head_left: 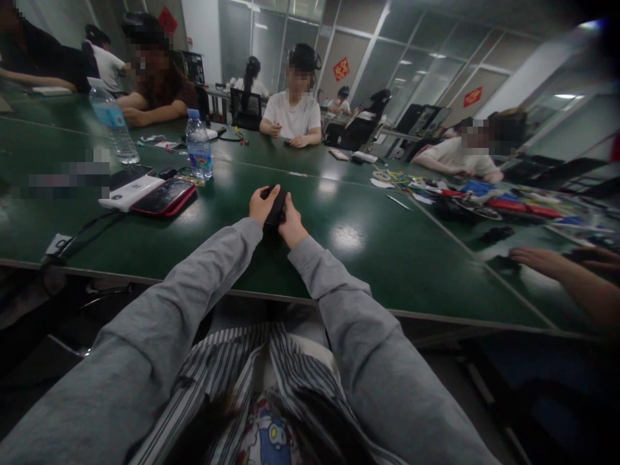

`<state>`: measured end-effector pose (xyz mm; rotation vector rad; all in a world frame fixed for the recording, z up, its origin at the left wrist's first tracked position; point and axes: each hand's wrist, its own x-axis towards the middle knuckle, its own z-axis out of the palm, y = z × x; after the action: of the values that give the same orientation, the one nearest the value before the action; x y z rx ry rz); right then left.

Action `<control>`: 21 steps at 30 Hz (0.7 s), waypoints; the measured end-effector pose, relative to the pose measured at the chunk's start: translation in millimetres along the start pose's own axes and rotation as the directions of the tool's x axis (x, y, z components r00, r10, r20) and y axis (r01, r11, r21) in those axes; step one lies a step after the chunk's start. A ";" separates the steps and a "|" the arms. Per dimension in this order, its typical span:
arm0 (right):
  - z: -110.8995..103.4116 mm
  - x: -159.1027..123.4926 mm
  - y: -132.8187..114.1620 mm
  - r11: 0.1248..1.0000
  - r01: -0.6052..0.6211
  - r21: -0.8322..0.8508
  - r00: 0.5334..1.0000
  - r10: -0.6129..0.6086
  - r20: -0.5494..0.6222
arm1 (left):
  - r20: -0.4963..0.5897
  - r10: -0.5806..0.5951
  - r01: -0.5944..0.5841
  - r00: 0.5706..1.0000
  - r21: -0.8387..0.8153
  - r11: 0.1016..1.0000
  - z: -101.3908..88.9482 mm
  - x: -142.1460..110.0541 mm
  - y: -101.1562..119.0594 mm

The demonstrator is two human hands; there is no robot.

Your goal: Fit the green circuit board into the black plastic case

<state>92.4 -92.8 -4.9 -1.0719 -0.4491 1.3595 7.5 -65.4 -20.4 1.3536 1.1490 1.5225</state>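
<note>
Just above the green table (232,252), a small black rectangular object (276,209) sits between my two hands; its exact kind does not show. My left hand (260,205) grips its left side, with the thumb along the top edge. My right hand (292,223) closes round the opposite side, the thumb pointing up. The fingers beneath are hidden, and whether the object touches the tabletop I cannot tell.
To the left lie a red-edged phone (165,197) and a white power bank (133,192) with a cable. Two water bottles (199,145) (115,126) stand behind them. Tangled cables (504,203) cover the right side, near another person's hand (537,259). Several people sit around.
</note>
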 end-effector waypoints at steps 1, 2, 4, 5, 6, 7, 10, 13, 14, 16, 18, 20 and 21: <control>-0.9 1.7 -1.1 1.000 -0.014 0.008 1.000 0.015 -0.019 | -0.011 -0.036 0.036 0.999 0.028 0.999 0.8 -0.8 1.3; -2.1 3.2 -2.4 0.999 -0.027 0.017 0.999 0.028 -0.035 | -0.017 -0.058 0.059 0.998 0.054 0.997 1.0 -2.0 2.9; -4.5 5.7 -4.9 0.998 -0.058 0.036 0.996 0.060 -0.070 | 0.026 -0.039 0.036 0.999 0.114 0.993 0.6 -5.3 6.0; -5.5 6.7 -5.8 0.996 -0.072 0.047 0.993 0.076 -0.087 | 0.047 -0.013 0.007 0.999 0.138 0.990 0.2 -7.0 7.0; -6.3 7.5 -6.4 0.995 -0.083 0.059 0.991 0.089 -0.100 | 0.060 0.016 -0.025 0.998 0.157 0.987 -0.1 -8.4 7.5; -6.9 8.1 -6.7 0.993 -0.091 0.072 0.989 0.099 -0.110 | 0.064 0.042 -0.053 0.997 0.172 0.984 -0.4 -9.5 7.4; -7.9 9.4 -7.0 0.991 -0.084 0.105 0.993 0.093 -0.078 | 0.055 0.085 -0.094 0.995 0.204 0.974 -1.1 -10.4 4.7; -8.6 9.1 -8.4 0.991 -0.084 0.105 0.993 0.092 -0.069 | 0.052 0.106 -0.115 0.993 0.215 0.970 -2.1 -8.6 0.7; -8.7 8.7 -9.2 0.991 -0.085 0.105 0.992 0.094 -0.080 | 0.055 0.109 -0.119 0.992 0.214 0.970 -2.7 -7.7 -0.3; -8.7 7.8 -11.0 0.992 -0.078 0.102 0.991 0.089 -0.104 | 0.065 0.111 -0.122 0.992 0.214 0.969 -4.5 -6.0 -1.2; -8.9 8.0 -12.4 0.996 -0.055 0.073 0.991 0.063 -0.115 | 0.058 0.113 -0.123 0.992 0.213 0.969 -6.6 -4.3 0.1; -10.0 10.6 -13.1 0.999 -0.036 0.027 0.992 0.039 -0.119 | 0.040 0.124 -0.129 0.991 0.195 0.972 -8.1 -3.0 3.3; -11.2 12.9 -13.1 0.999 -0.033 0.009 0.992 0.034 -0.124 | 0.034 0.128 -0.132 0.991 0.177 0.975 -8.6 -2.4 5.4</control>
<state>111.4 -83.0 -3.6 -1.1550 -0.3360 1.3141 -0.6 -70.3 -16.2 1.5897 1.2275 1.5195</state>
